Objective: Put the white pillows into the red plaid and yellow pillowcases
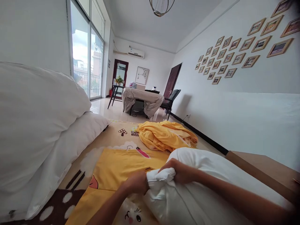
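Gripping: left hand (138, 182) and right hand (181, 171), both closed on white pillow (168, 200), bunched end
Bed (114, 135), left edge: stacked pillows (42, 97)

Place: looks like a home room, bed in front of you
Bedding: cream-and-brown patterned bed cover (114, 134), plump white fabric pillows (39, 103)
Wall: small wood-framed pictures (217, 64)
Far end: white wall-mounted air conditioner (136, 53)

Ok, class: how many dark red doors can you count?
2: a glass-panelled door on the far wall, partly behind the plant, and a solid door beyond the black chair.
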The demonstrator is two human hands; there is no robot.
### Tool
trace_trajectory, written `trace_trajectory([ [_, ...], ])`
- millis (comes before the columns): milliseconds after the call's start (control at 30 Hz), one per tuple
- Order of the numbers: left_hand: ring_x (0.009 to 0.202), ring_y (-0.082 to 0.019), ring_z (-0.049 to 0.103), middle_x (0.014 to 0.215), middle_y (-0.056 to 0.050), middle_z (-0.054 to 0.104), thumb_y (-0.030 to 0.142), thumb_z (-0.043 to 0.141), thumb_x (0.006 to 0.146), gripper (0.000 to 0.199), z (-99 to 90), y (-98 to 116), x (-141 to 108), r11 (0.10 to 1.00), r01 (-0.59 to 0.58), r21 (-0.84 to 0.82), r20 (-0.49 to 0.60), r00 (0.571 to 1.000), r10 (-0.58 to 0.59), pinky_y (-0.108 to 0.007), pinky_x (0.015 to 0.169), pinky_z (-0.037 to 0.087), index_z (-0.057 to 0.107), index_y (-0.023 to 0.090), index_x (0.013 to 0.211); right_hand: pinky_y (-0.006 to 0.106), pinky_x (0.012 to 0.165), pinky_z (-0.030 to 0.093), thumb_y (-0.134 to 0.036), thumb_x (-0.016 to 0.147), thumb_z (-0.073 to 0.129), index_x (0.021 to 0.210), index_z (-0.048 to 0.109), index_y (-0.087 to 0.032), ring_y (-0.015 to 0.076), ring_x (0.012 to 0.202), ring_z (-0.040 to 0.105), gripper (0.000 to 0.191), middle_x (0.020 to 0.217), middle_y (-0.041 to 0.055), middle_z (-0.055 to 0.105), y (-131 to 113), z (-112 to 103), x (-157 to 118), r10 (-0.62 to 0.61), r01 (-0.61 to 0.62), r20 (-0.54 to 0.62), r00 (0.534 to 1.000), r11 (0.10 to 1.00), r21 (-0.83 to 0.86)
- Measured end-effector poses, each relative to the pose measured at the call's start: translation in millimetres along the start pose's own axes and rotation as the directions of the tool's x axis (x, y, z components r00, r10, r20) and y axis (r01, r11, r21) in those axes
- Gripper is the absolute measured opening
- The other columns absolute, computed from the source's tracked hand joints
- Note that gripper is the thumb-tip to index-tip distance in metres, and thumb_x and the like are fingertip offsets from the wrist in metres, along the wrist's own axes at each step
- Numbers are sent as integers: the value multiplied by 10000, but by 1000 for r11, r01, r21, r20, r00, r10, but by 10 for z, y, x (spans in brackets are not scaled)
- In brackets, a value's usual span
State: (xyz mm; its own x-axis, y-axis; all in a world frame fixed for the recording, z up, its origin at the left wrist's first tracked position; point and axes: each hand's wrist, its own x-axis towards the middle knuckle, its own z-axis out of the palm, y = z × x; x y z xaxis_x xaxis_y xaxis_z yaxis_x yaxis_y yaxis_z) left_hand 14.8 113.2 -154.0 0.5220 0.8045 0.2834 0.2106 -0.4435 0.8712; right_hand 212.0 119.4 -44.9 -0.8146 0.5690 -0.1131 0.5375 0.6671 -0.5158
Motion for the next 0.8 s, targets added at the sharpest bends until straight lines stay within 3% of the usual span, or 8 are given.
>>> trace_trajectory([
  [133, 998, -276, 600, 1052, -62, 676, 77, 568, 563, 494, -167, 205, -43, 984, 21, 177, 83, 996, -37, -347, 864, 464, 634, 215, 1033, 220, 558, 340, 9, 546, 400, 640, 565, -128, 88, 592, 417, 234, 602, -51, 453, 272, 182, 170, -41, 45, -63, 997, 996, 75],
  [233, 1028, -250, 581, 1181, -71, 629, 146, 639, 616, 677, -195, 443, -63, 989, 85, 123, 175, 979, -106, -339, 887, 460, 509, 220, 1277, 219, 614, 385, -20, 540, 399, 756, 596, -139, 112, 680, 500, 316, 728, -32, 572, 328, 155, 191, -95, 104, -59, 994, 980, 169],
  [333, 1242, -306, 459, 1382, -122, 491, 361, 774, 591, 969, -66, 547, -66, 986, 164, 3, 123, 979, -164, -411, 1027, 385, 328, 205, 1437, 230, 647, 400, -58, 529, 424, 935, 565, -151, 141, 753, 542, 440, 854, -3, 622, 358, 121, 146, -121, 145, -116, 986, 963, 225],
  [433, 1375, -381, 264, 1494, -198, 316, 427, 829, 468, 1207, 207, 517, -49, 980, 160, 122, 18, 986, -164, -516, 1126, 224, 235, 138, 1477, 238, 630, 373, -103, 519, 464, 952, 466, -175, 141, 711, 501, 439, 791, -19, 569, 409, 135, 96, -63, 97, -204, 977, 982, 160],
  [500, 1315, -403, 336, 1437, -205, 388, 386, 855, 395, 1187, 392, 486, -31, 967, 134, 219, -55, 991, -125, -544, 1112, 228, 330, 133, 1429, 243, 643, 367, -121, 518, 476, 945, 424, -191, 140, 720, 475, 436, 802, -22, 541, 451, 155, 79, -24, 50, -223, 975, 992, 114],
  [600, 1129, -357, 491, 1229, -148, 563, 331, 833, 461, 854, 555, 477, -11, 953, 129, 273, -169, 982, -84, -515, 1015, 342, 525, 164, 1239, 242, 629, 354, -129, 514, 490, 912, 409, -201, 131, 703, 441, 412, 796, -28, 500, 496, 172, 81, 5, 6, -216, 976, 999, 50],
  [700, 1041, -314, 525, 1092, -106, 613, 355, 787, 576, 556, 569, 497, -8, 945, 141, 296, -195, 977, -85, -469, 936, 384, 594, 180, 1067, 250, 611, 355, -118, 514, 507, 862, 426, -198, 134, 674, 441, 366, 767, -27, 498, 453, 164, 72, -24, 12, -201, 979, 998, -60],
  [800, 1057, -299, 515, 1124, -84, 603, 359, 812, 573, 579, 528, 501, -18, 940, 127, 318, -159, 984, -79, -447, 941, 375, 598, 204, 1088, 297, 701, 426, -72, 510, 513, 862, 490, -182, 183, 777, 527, 369, 838, 23, 587, 254, 149, -38, -40, -3, -201, 979, 978, -208],
])
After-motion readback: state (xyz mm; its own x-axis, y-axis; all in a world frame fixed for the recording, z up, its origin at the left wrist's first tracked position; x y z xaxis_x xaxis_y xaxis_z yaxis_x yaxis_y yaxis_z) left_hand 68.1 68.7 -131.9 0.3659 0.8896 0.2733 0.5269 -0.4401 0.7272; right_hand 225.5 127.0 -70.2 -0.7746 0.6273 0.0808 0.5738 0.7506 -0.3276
